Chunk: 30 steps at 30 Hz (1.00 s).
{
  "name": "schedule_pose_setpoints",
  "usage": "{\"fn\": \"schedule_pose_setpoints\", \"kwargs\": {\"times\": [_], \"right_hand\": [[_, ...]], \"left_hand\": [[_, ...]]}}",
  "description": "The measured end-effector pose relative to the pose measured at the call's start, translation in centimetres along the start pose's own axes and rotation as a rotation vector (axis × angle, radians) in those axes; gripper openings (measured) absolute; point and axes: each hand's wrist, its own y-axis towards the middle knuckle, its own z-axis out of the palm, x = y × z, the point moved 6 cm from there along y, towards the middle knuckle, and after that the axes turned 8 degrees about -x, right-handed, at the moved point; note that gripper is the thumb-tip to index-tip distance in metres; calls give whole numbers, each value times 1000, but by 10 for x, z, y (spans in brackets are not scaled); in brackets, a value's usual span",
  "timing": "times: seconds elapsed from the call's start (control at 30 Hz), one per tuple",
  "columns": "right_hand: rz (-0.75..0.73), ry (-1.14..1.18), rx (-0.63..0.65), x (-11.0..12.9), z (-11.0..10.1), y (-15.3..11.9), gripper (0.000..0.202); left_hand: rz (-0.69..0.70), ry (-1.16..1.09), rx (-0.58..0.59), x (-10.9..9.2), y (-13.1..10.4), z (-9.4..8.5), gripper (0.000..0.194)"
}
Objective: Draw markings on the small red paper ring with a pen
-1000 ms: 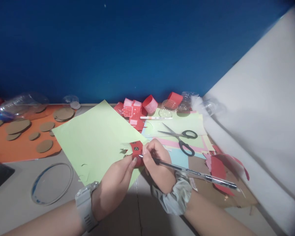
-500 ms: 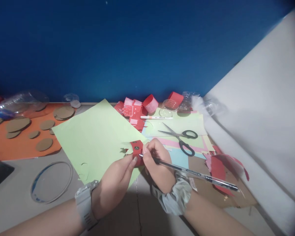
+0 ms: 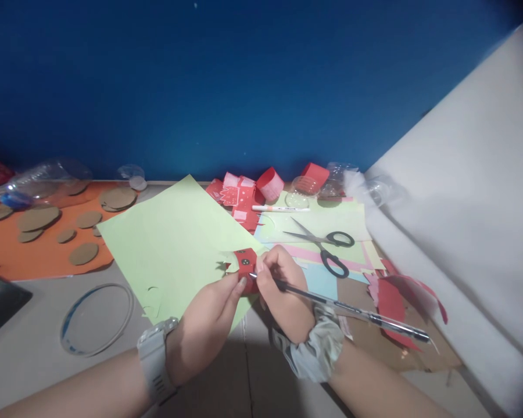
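Between my hands is a small red paper piece [image 3: 246,262] with dark drawn eyes and a jagged pale-green edge at its left. My left hand [image 3: 215,307] pinches its lower part between thumb and fingers. In my right hand [image 3: 285,290] is a clear-barrelled black pen [image 3: 353,309], its tip at the red paper just under the eyes. The right fingertips also rest near the paper's right edge. Under and behind the hands lies a large light-green paper sheet [image 3: 169,226], turned cornerwise. Part of the red piece is hidden by my fingers.
Black-handled scissors [image 3: 325,244] lie open on stacked coloured papers to the right. Behind are red paper rings [image 3: 270,184] and a white marker [image 3: 281,209]. Cardboard discs [image 3: 83,253] sit on orange paper at left, near a plastic bottle [image 3: 47,183] and a tape ring [image 3: 96,319].
The whole view has shifted slightly, so things appear a little further right. Both hands keep their hold, and the pen tip stays at the red paper.
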Motion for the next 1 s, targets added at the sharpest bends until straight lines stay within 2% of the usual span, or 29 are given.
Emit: {"fn": "schedule_pose_setpoints", "kwargs": {"times": [0.7, 1.0], "right_hand": [[6, 29, -6, 1, 0, 2, 28], [6, 17, 35, 1, 1, 3, 28]], "left_hand": [[7, 1, 19, -3, 0, -1, 33], [14, -2, 16, -3, 1, 0, 34]]}}
